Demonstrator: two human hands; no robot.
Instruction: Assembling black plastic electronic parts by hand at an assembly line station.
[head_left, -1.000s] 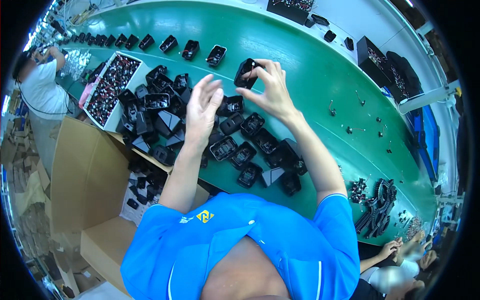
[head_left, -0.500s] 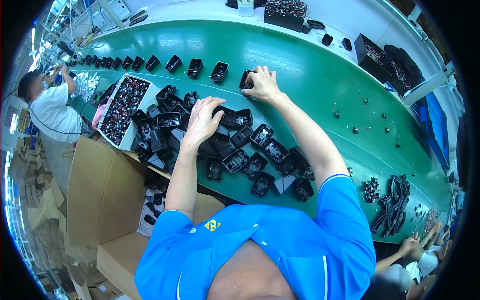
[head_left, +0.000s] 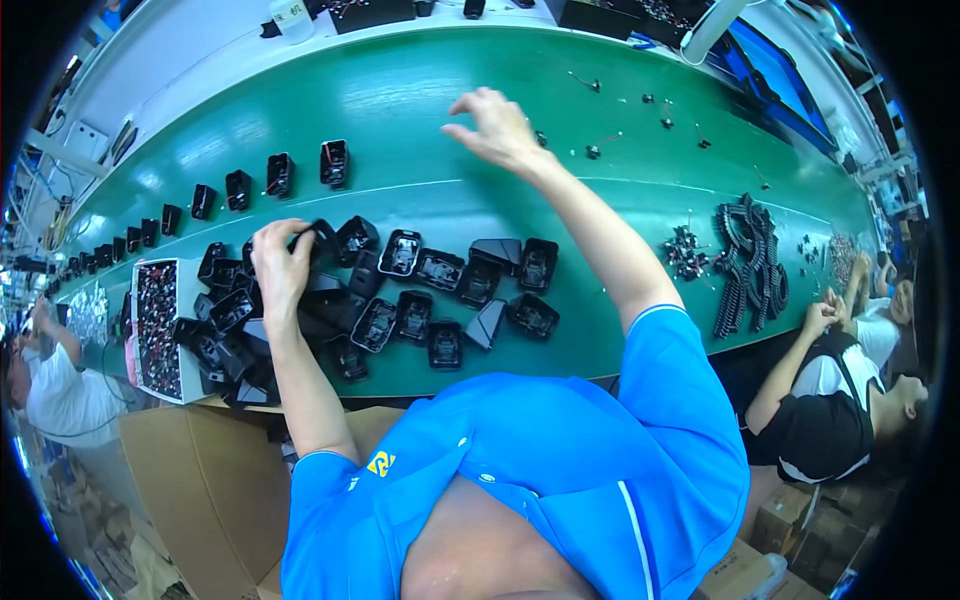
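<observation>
Fingers (head_left: 300,240) of the left hand (head_left: 278,268) are pinched on a black shell (head_left: 322,236) at the top edge of the pile (head_left: 400,300), which sits on the near side of the green counter (head_left: 420,110). Right hand (head_left: 497,128) hovers further out over the counter, fingers spread and loose, holding nothing as far as I can see. A row of single shells (head_left: 280,174) runs off to the left beyond the pile. White tray (head_left: 160,328) of small parts sits just left of the pile, and black clips (head_left: 750,260) are heaped well off to the right.
</observation>
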